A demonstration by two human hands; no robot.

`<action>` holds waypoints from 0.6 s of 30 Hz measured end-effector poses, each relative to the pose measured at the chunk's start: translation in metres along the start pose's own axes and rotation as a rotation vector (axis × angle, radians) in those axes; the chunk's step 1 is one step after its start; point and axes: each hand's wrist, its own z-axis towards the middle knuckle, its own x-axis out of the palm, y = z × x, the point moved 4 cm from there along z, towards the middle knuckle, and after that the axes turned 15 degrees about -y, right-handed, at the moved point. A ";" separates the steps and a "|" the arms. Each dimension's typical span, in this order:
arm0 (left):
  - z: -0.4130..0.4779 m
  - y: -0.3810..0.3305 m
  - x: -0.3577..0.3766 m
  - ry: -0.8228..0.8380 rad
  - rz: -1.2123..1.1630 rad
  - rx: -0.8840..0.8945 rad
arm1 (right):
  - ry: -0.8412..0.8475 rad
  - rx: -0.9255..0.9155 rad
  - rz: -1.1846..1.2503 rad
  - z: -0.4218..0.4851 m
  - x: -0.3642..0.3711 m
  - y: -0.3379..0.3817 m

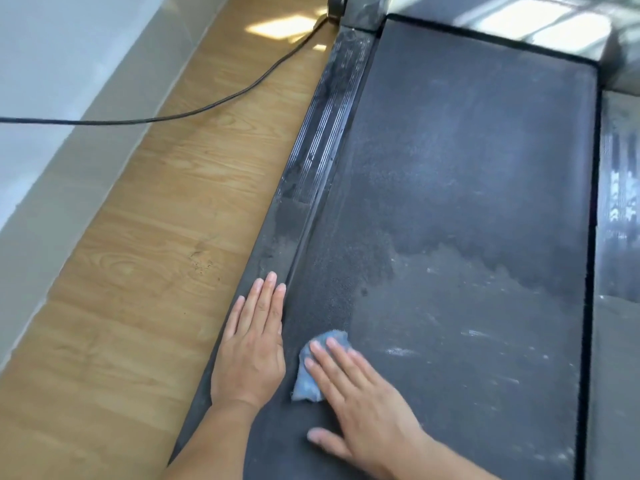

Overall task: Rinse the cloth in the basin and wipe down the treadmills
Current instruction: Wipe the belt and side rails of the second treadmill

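A dark treadmill belt (pixel 467 202) fills the middle and right of the head view, with a darker wet patch across its far half and pale streaks nearer me. A small blue cloth (pixel 306 375) lies on the belt near its left edge. My right hand (pixel 360 396) presses flat on the cloth with straight fingers, covering most of it. My left hand (pixel 251 344) rests flat with straight fingers on the treadmill's left side rail (pixel 311 174). No basin is in view.
A wooden floor strip (pixel 145 271) runs along the treadmill's left side, bordered by a grey wall base (pixel 52 202). A black power cable (pixel 207 105) crosses the floor at the far left. The right side rail (pixel 620 202) shows at the frame's right edge.
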 end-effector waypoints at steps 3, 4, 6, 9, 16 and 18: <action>-0.002 -0.002 0.001 0.011 -0.011 -0.012 | -0.074 0.249 -0.038 0.042 -0.020 -0.084; -0.003 -0.004 0.001 0.011 -0.011 -0.012 | -0.081 0.349 -0.048 0.061 -0.027 -0.117; -0.002 -0.004 0.001 0.003 -0.003 -0.005 | -0.076 0.484 -0.050 0.095 -0.040 -0.171; -0.002 -0.003 0.000 0.005 0.008 -0.005 | -0.050 0.539 -0.007 0.120 -0.045 -0.191; 0.001 -0.004 0.000 -0.013 0.002 -0.007 | 0.009 0.097 -0.054 -0.023 -0.005 -0.005; 0.003 -0.004 0.000 0.000 0.005 -0.016 | 0.011 0.047 -0.044 -0.046 0.001 0.005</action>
